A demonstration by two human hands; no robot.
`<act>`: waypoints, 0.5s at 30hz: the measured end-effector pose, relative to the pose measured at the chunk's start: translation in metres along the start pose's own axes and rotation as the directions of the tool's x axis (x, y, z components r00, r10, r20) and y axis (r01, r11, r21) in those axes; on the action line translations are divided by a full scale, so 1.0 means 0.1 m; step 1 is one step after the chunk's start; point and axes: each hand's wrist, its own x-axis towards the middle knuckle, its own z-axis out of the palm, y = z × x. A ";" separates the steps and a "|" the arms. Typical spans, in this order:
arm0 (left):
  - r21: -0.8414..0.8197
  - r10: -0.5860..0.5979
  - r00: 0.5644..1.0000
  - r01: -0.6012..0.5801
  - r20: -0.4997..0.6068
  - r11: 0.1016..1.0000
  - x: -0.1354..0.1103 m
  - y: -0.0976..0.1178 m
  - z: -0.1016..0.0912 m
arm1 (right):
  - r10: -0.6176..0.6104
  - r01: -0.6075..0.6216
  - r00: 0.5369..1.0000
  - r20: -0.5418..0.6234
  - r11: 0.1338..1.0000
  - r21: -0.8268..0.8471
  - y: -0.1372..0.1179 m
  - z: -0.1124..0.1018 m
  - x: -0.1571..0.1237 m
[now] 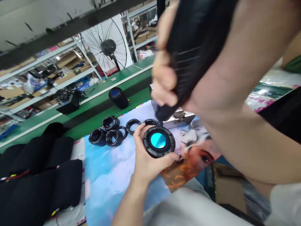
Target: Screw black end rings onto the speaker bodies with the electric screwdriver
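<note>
My left hand (pixel 147 163) is wrapped round a black round speaker (pixel 146 145), its shiny blue centre cap facing up. In my right hand (pixel 164 73) is a black electric screwdriver (pixel 188 62), blurred and held upright with its nose down. The nose is over the far edge of the speaker; whether the bit touches a screw cannot be made out. Beyond my left hand, several black rings and collars (pixel 114 137) lie on the printed mat (pixel 108 175). A metal box with a latch (pixel 180 117) is partly hidden behind the screwdriver.
Black fabric-covered cylinders with wires (pixel 63 182) are heaped at the left. A small black cylindrical speaker (pixel 118 97) stands on the green bench (pixel 94 117). Behind are a large fan (pixel 108 47) and loaded shelves (pixel 68 78). A cardboard box (pixel 229 186) is low on the right.
</note>
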 end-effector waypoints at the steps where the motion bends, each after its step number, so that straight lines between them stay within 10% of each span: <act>1: 0.001 -0.002 1.000 0.002 0.014 1.000 0.01 0.00 -0.01 | -0.061 0.061 0.998 -0.004 0.998 -0.014 0.05 -0.16 0.00; 6: 0.013 0.014 0.998 -0.015 0.068 1.000 0.02 0.02 -0.02 | -0.310 0.252 0.900 -0.306 0.944 -0.215 0.43 -0.71 -0.06; 15: 0.050 0.057 0.997 -0.060 0.061 0.997 0.04 0.00 -0.04 | -0.224 0.163 0.921 -0.318 0.964 -0.209 0.65 -0.77 -0.17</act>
